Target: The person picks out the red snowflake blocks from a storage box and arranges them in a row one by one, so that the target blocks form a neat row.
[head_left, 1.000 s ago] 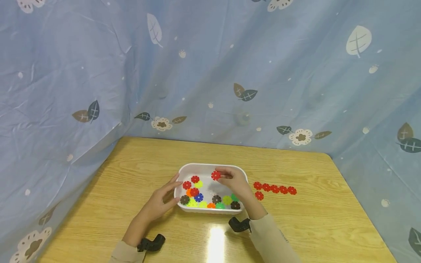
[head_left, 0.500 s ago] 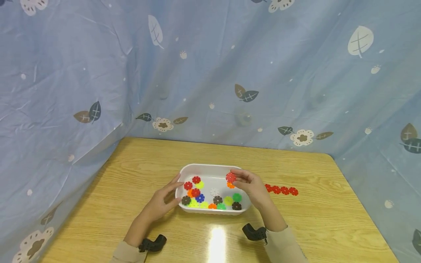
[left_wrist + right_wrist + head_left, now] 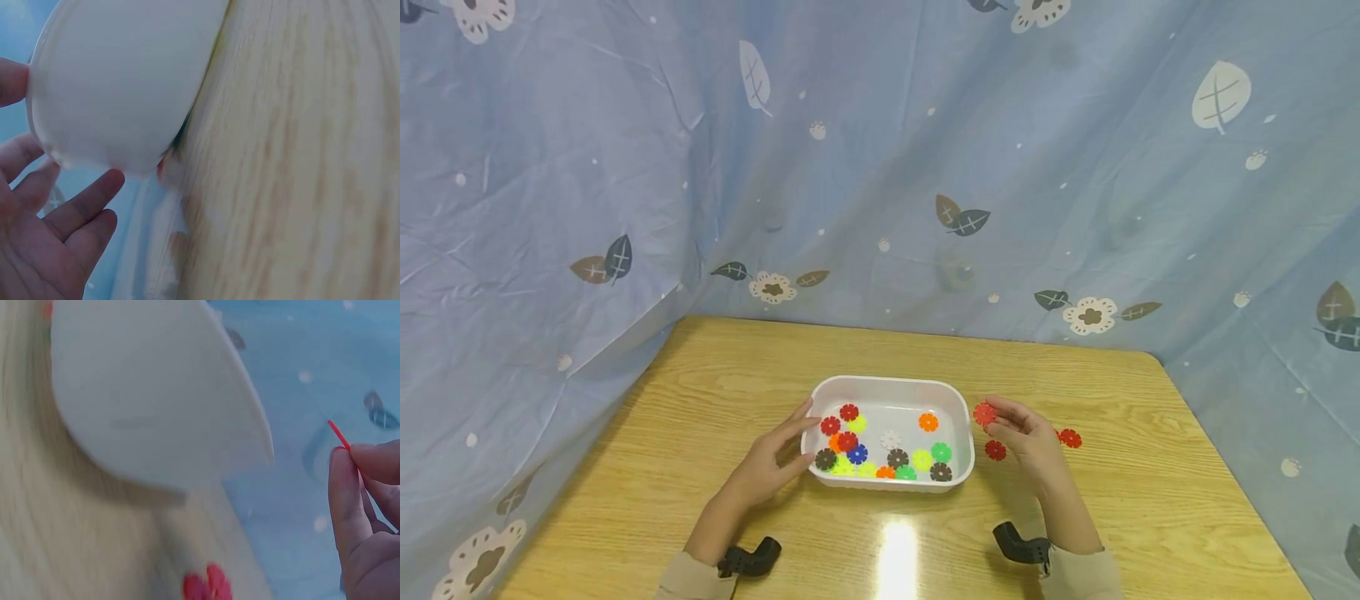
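Observation:
My right hand (image 3: 1028, 442) pinches a red notched plastic disc (image 3: 985, 414) between thumb and fingers, just past the tray's right rim. The right wrist view shows that disc (image 3: 338, 434) edge-on at the fingertips. Beneath the hand, another red notched disc (image 3: 996, 450) lies on the table. A row of linked red discs (image 3: 1070, 438) is mostly hidden behind the hand. My left hand (image 3: 771, 461) rests against the left end of the white tray (image 3: 891, 382), fingers spread at its rim. In the left wrist view, extended fingers (image 3: 87, 206) touch the tray's outer wall (image 3: 125, 81).
Inside the tray lie several notched discs, among them a blue disc (image 3: 857, 454), an orange disc (image 3: 928, 422), a white disc (image 3: 891, 439) and a green disc (image 3: 941, 452). The wooden table (image 3: 760, 350) ends at a blue patterned curtain (image 3: 865, 167).
My right hand has carried the red disc rightward from over the tray to beyond its right rim, uncovering the orange disc. My left hand stays at the tray's left end.

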Demonstrator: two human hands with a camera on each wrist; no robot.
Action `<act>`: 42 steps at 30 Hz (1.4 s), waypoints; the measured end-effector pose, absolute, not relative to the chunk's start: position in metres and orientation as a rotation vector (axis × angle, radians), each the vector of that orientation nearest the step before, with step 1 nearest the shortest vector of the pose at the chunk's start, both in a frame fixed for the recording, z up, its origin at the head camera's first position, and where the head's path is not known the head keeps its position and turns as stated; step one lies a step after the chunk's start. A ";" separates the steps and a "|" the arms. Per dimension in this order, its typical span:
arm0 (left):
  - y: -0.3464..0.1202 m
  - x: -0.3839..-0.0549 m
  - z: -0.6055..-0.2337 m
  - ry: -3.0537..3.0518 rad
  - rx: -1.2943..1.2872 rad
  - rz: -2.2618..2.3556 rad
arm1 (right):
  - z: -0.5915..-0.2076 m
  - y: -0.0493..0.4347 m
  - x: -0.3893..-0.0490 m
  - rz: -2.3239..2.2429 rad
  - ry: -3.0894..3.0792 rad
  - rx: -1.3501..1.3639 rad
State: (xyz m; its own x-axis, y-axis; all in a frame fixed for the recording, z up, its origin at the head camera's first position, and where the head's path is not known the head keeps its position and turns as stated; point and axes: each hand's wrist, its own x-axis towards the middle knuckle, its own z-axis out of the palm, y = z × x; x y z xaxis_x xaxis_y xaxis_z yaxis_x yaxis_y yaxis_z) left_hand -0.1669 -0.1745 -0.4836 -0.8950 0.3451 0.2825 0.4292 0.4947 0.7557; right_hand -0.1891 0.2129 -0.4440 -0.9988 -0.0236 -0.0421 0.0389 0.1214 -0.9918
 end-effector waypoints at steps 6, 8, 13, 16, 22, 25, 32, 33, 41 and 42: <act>-0.171 -0.158 -0.462 -2.653 -0.700 -1.369 | -0.463 0.237 -0.186 -2.174 2.259 0.060; -0.171 -0.158 -0.460 -2.657 -0.696 -1.365 | -0.469 0.242 -0.184 -2.159 2.255 0.089; -0.171 -0.158 -0.461 -2.654 -0.696 -1.364 | -0.479 0.254 -0.181 -2.002 2.348 0.162; -0.172 -0.157 -0.462 -2.656 -0.696 -1.368 | -0.484 0.260 -0.180 -1.937 2.397 0.189; -0.172 -0.157 -0.461 -2.659 -0.696 -1.371 | -0.491 0.268 -0.179 -1.904 2.418 0.279; -0.173 -0.160 -0.468 -2.659 -0.701 -1.371 | -0.492 0.270 -0.179 -1.880 2.425 0.312; -0.180 -0.172 -0.498 -2.646 -0.703 -1.364 | -0.498 0.271 -0.179 -1.707 2.535 0.310; -0.180 -0.172 -0.499 -2.644 -0.708 -1.357 | -0.499 0.271 -0.180 -1.676 2.558 0.300; -0.181 -0.171 -0.499 -2.623 -0.693 -1.377 | -0.505 0.269 -0.180 -1.436 2.761 0.231; -0.180 -0.171 -0.499 -2.621 -0.690 -1.384 | -0.504 0.268 -0.179 -1.417 2.780 0.228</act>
